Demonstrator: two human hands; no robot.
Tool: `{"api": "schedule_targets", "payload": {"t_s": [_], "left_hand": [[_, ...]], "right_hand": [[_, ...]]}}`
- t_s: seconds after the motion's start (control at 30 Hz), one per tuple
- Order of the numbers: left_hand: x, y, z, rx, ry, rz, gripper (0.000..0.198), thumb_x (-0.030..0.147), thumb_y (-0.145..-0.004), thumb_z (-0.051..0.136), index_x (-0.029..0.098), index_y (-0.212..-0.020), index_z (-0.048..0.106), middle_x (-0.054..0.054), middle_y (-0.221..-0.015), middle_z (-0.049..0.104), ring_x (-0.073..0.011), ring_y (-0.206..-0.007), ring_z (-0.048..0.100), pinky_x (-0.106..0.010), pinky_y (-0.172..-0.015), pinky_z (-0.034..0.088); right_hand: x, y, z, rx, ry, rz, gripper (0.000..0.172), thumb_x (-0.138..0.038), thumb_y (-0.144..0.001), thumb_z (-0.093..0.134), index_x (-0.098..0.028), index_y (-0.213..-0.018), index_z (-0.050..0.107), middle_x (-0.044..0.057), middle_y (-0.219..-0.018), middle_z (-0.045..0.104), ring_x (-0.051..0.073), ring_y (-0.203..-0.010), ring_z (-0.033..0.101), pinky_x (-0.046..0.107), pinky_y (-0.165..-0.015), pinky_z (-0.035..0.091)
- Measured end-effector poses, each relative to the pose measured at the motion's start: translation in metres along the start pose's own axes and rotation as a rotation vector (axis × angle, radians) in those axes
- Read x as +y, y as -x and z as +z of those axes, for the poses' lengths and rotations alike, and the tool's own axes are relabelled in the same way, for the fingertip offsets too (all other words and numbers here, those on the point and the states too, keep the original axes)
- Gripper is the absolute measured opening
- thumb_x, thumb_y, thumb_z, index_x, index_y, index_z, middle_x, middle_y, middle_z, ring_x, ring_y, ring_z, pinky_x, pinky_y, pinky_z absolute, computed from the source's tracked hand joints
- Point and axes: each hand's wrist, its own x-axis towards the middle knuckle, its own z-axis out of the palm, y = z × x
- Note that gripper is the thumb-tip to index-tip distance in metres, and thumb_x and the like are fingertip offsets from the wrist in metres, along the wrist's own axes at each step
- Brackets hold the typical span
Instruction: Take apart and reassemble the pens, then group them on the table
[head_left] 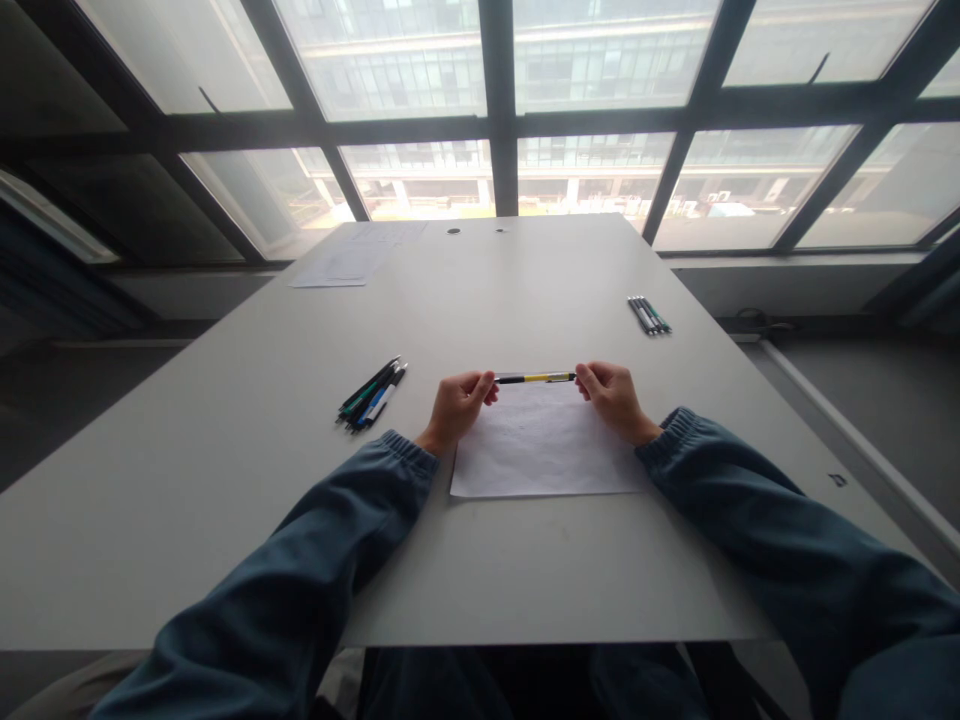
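A yellow and black pen [537,378] is held level between my two hands, above the far part of a white sheet of paper [544,450]. My left hand [459,402] pinches its dark left end between thumb and fingers. At the other end, my right hand [613,398] grips the tip the same way. Left of my left hand lies a loose pile of pens [371,395], black, green, blue and white. Farther off to the right, several pens [649,315] lie side by side in a neat row.
The white table [517,290] reaches to the windows. Printed sheets [341,262] lie at its far left. Two small round objects or fittings [454,231] show near the far edge. A small dark mark or piece [837,480] is near the right edge.
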Motion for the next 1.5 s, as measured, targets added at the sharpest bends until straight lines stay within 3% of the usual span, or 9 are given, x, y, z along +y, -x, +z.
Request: {"api": "schedule_targets", "payload": {"t_s": [1.5], "left_hand": [[0.0018, 0.0015, -0.0011, 0.011, -0.111, 0.033, 0.057, 0.057, -0.096, 0.051, 0.017, -0.056, 0.060, 0.000, -0.049, 0.055, -0.0108, -0.046, 0.050, -0.023, -0.050, 0.037]], "right_hand": [[-0.0033, 0.0018, 0.0013, -0.013, 0.057, 0.018, 0.060, -0.067, -0.089, 0.054, -0.018, -0.056, 0.056, -0.001, -0.049, 0.049, 0.010, -0.046, 0.041, 0.025, -0.046, 0.031]]}}
